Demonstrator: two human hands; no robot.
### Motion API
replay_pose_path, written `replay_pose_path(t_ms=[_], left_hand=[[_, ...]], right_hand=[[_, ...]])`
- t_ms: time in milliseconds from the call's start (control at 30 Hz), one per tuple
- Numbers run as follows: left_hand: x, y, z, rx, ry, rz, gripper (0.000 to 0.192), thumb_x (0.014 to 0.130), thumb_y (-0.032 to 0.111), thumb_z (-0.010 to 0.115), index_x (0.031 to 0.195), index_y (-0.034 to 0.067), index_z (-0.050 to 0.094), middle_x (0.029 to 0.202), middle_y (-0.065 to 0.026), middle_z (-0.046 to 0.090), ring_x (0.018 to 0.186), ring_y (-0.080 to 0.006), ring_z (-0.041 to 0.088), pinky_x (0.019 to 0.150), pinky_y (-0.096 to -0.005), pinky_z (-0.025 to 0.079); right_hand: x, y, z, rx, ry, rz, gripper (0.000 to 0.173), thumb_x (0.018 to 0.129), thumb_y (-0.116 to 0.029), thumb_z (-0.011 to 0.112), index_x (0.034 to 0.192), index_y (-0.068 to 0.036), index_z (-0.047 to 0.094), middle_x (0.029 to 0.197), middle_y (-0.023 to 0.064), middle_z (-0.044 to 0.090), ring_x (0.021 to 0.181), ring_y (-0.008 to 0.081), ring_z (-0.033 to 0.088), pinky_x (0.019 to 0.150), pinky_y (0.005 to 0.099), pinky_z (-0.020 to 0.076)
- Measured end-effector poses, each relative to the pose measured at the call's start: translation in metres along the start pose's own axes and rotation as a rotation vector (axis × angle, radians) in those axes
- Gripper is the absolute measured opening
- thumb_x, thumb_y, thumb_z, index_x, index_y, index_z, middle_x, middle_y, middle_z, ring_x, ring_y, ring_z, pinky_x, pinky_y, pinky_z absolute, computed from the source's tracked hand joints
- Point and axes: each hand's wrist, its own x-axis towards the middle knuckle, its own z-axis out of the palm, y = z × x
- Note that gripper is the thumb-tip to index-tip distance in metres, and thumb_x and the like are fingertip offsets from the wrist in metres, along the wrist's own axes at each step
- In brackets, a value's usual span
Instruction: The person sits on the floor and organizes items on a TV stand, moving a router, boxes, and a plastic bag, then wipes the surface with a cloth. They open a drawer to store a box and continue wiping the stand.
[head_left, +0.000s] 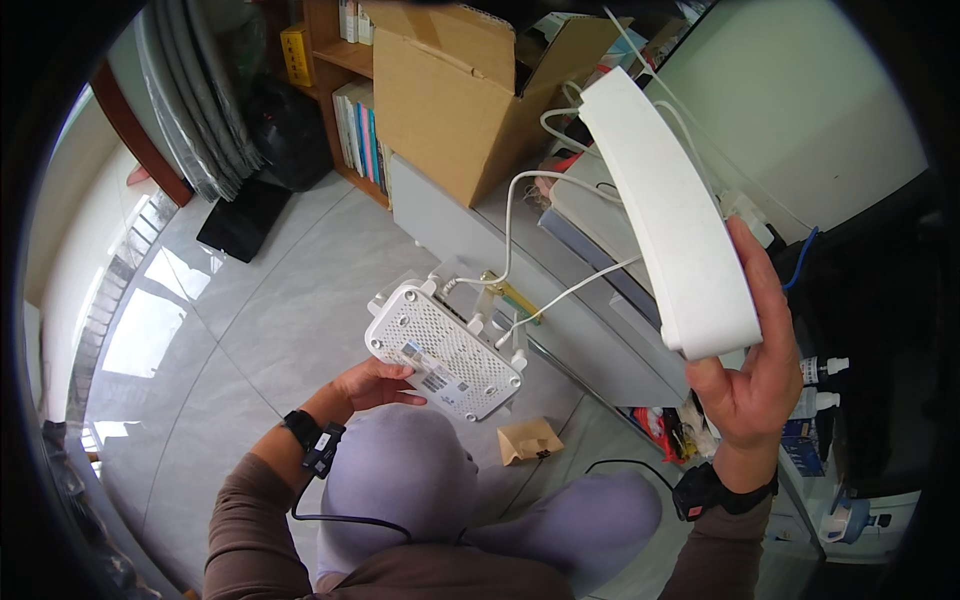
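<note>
My left hand (379, 384) grips the near edge of a white Wi-Fi router (450, 356), its perforated underside and printed label turned up. The folded antennas lie along its far side. A white cable (517, 217) and a thinner white cord (570, 296) are plugged into that side. My right hand (757, 367) holds up a curved white plastic device (667, 217) by its lower end, its narrow side towards me. Both leads run behind this device, so where they end is hidden.
An open cardboard box (442, 112) stands on a grey cabinet (525, 277) beside a bookshelf (345, 52). A small brown paper packet (529, 441) lies on the tiled floor (292, 300). Bottles (817, 405) stand at the right. A black cord (352, 517) runs from my left wrist strap.
</note>
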Motion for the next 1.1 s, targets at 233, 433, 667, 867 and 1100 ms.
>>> replay_pose_path(t_ms=[233,433,667,867,1100], left_hand=[[0.009,0.001,-0.01,0.068,0.011,-0.03,0.055,0.08,0.023,0.074,0.127,0.007,0.051,0.124,-0.0115,0.057,0.114,-0.0301,0.055,0.094,-0.0464,0.049],[0.003,0.003,-0.017,0.145,-0.009,-0.044,0.058,0.08,0.031,0.073,0.128,0.007,0.051,0.122,-0.0122,0.058,0.11,-0.0298,0.058,0.095,-0.0452,0.048],[0.006,-0.006,-0.029,0.158,0.038,-0.057,0.057,0.082,0.034,0.072,0.126,0.004,0.052,0.121,-0.013,0.059,0.111,-0.029,0.057,0.1,-0.0437,0.044],[0.008,-0.01,-0.038,0.099,0.16,0.01,0.056,0.081,0.035,0.072,0.125,0.007,0.053,0.121,-0.009,0.059,0.112,-0.027,0.057,0.101,-0.044,0.042],[-0.002,-0.009,-0.034,0.087,0.041,0.041,0.045,0.081,0.018,0.072,0.121,0.005,0.054,0.117,-0.0091,0.061,0.108,-0.0264,0.058,0.096,-0.0444,0.046]], right_hand=[[-0.005,0.001,-0.002,-0.015,0.012,0.035,0.061,0.079,-0.01,0.071,0.131,0.005,0.044,0.13,0.0283,0.049,0.116,0.0404,0.054,0.096,0.0431,0.0457],[-0.004,0.003,-0.004,-0.042,0.01,0.017,0.061,0.078,-0.01,0.072,0.131,0.005,0.044,0.129,0.0283,0.05,0.116,0.0402,0.055,0.095,0.0424,0.0468],[-0.011,0.005,0.0,-0.017,0.022,0.016,0.061,0.077,-0.008,0.072,0.13,0.005,0.045,0.13,0.0272,0.051,0.115,0.0385,0.055,0.095,0.0417,0.047],[-0.013,0.006,0.0,-0.011,-0.024,0.049,0.066,0.076,-0.009,0.064,0.135,0.005,0.039,0.136,0.0238,0.046,0.122,0.0339,0.051,0.101,0.0412,0.042],[-0.014,0.006,0.006,0.012,0.006,0.071,0.062,0.072,-0.004,0.072,0.127,0.006,0.047,0.129,0.0247,0.052,0.116,0.0357,0.055,0.097,0.0398,0.0449]])
